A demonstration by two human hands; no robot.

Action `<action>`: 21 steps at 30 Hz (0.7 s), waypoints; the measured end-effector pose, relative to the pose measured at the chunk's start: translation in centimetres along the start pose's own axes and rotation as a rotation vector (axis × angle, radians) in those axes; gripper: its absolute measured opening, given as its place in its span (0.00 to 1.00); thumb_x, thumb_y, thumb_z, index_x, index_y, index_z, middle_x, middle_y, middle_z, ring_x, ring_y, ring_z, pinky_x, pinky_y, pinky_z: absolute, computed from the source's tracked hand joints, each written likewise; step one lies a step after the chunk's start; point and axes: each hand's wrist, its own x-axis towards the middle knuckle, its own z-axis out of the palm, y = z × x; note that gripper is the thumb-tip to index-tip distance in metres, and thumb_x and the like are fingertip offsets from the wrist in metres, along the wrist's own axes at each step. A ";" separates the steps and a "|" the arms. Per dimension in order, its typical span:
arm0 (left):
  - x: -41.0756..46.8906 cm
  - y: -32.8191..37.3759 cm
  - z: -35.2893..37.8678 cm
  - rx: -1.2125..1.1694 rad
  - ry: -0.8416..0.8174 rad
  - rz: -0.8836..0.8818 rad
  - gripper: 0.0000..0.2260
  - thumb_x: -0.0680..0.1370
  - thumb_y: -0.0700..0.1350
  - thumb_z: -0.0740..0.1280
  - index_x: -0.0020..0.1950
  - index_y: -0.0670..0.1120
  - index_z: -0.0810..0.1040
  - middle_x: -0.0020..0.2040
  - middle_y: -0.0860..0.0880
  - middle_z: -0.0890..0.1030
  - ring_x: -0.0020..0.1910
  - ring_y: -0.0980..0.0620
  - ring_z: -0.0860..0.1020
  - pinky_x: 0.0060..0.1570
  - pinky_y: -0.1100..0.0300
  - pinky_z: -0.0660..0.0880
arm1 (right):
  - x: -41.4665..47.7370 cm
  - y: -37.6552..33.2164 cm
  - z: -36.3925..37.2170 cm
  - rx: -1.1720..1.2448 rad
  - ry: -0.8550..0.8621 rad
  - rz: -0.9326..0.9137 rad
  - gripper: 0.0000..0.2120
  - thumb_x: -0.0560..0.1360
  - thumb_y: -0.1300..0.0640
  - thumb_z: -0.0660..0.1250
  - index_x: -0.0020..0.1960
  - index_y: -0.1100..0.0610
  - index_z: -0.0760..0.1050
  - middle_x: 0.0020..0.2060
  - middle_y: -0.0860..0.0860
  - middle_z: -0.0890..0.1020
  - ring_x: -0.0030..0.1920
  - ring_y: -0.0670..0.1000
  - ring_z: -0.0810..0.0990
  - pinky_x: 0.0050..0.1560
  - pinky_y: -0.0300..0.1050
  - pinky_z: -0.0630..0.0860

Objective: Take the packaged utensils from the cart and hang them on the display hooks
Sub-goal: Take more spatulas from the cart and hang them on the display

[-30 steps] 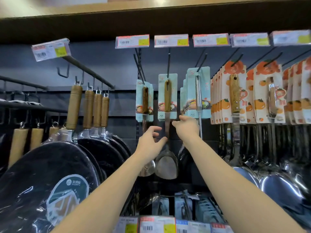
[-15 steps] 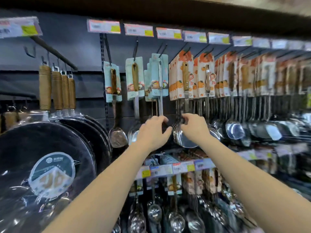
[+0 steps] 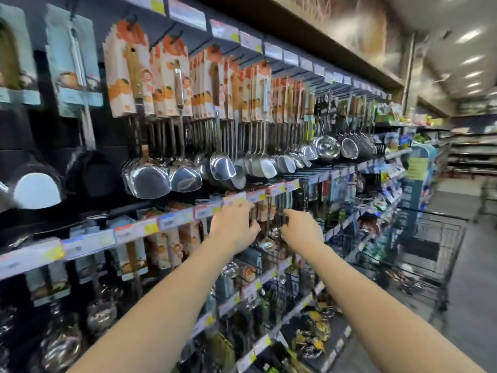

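Observation:
My left hand (image 3: 234,227) and my right hand (image 3: 302,228) are stretched out side by side in front of the lower price rail (image 3: 188,214). Their fingers are loosely apart and I see nothing held, though the frame is blurred. Packaged steel spatulas and ladles on orange cards (image 3: 172,84) fill the upper display hooks (image 3: 161,40). Teal-carded utensils (image 3: 72,63) hang at the far left. The wire cart (image 3: 430,238) stands to the right of my right hand, with packaged utensils (image 3: 403,278) lying in its basket.
Below the rail hang more carded utensils (image 3: 161,246) and small ladles (image 3: 266,242). Strainers (image 3: 349,148) hang further along the shelving. The aisle floor (image 3: 473,265) runs off to the right beyond the cart.
The view has swung right and downward. Both hands dropped from the teal-carded spatulas on the upper hooks to the lower price rail, and the cart has come into view.

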 end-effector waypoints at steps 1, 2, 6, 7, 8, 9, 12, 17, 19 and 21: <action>0.7 1.9 1.6 -0.018 -0.024 0.020 0.22 0.81 0.54 0.61 0.74 0.49 0.72 0.67 0.46 0.77 0.64 0.43 0.76 0.58 0.49 0.75 | 0.2 2.5 -0.4 -0.005 -0.005 0.035 0.25 0.82 0.61 0.61 0.78 0.50 0.68 0.58 0.53 0.85 0.38 0.52 0.81 0.29 0.42 0.74; 1.5 3.9 3.3 -0.032 -0.043 0.043 0.22 0.81 0.55 0.61 0.75 0.49 0.71 0.68 0.46 0.77 0.65 0.43 0.76 0.59 0.49 0.75 | 0.4 5.1 -0.8 -0.015 -0.011 0.071 0.25 0.82 0.61 0.61 0.79 0.50 0.67 0.58 0.53 0.85 0.35 0.51 0.80 0.28 0.42 0.73; 5.7 12.5 10.4 -0.046 -0.137 0.132 0.23 0.82 0.55 0.61 0.76 0.50 0.69 0.68 0.46 0.76 0.62 0.44 0.77 0.57 0.50 0.78 | 1.5 16.7 -2.0 -0.074 -0.039 0.183 0.19 0.82 0.60 0.61 0.72 0.53 0.74 0.54 0.54 0.85 0.43 0.55 0.84 0.39 0.49 0.83; 6.8 14.9 12.2 -0.042 -0.164 0.152 0.22 0.83 0.55 0.61 0.76 0.50 0.69 0.68 0.46 0.76 0.60 0.44 0.77 0.55 0.50 0.78 | 1.8 19.8 -2.3 -0.079 -0.042 0.206 0.18 0.82 0.59 0.61 0.71 0.54 0.75 0.56 0.54 0.85 0.48 0.56 0.84 0.43 0.50 0.84; 7.9 17.2 14.1 -0.037 -0.187 0.172 0.22 0.83 0.55 0.60 0.76 0.50 0.69 0.68 0.45 0.75 0.60 0.44 0.77 0.54 0.50 0.78 | 2.0 22.8 -2.6 -0.084 -0.045 0.229 0.16 0.82 0.59 0.61 0.69 0.56 0.75 0.58 0.55 0.84 0.51 0.57 0.84 0.47 0.51 0.84; 8.9 19.5 15.8 -0.036 -0.205 0.189 0.22 0.83 0.55 0.60 0.75 0.50 0.69 0.68 0.45 0.75 0.61 0.43 0.77 0.55 0.49 0.78 | 2.3 26.0 -2.9 -0.090 -0.046 0.253 0.15 0.82 0.58 0.61 0.67 0.57 0.76 0.58 0.56 0.84 0.53 0.58 0.84 0.48 0.52 0.83; 11.4 26.1 20.8 -0.067 -0.254 0.218 0.21 0.83 0.55 0.60 0.75 0.51 0.70 0.68 0.46 0.75 0.64 0.43 0.75 0.58 0.48 0.77 | 3.0 34.2 -4.1 -0.149 -0.062 0.311 0.17 0.80 0.59 0.62 0.67 0.56 0.76 0.57 0.57 0.83 0.53 0.60 0.83 0.46 0.50 0.80; 14.8 34.7 27.0 -0.156 -0.341 0.211 0.21 0.83 0.55 0.61 0.75 0.51 0.69 0.67 0.45 0.74 0.61 0.42 0.76 0.53 0.49 0.78 | 4.1 44.7 -6.4 -0.243 -0.107 0.366 0.18 0.81 0.58 0.62 0.70 0.56 0.74 0.63 0.61 0.79 0.61 0.61 0.80 0.48 0.52 0.79; 16.1 37.3 29.2 -0.147 -0.370 0.227 0.22 0.83 0.56 0.61 0.76 0.51 0.68 0.66 0.45 0.75 0.61 0.41 0.76 0.55 0.47 0.79 | 4.7 48.0 -7.1 -0.251 -0.091 0.403 0.19 0.80 0.58 0.62 0.71 0.55 0.74 0.66 0.61 0.76 0.60 0.62 0.80 0.50 0.53 0.79; 17.4 39.6 31.1 -0.132 -0.395 0.251 0.23 0.83 0.55 0.60 0.77 0.51 0.67 0.67 0.44 0.74 0.61 0.41 0.76 0.56 0.46 0.78 | 5.4 50.9 -7.3 -0.235 -0.072 0.432 0.19 0.79 0.59 0.62 0.69 0.55 0.74 0.63 0.60 0.79 0.57 0.62 0.81 0.52 0.53 0.81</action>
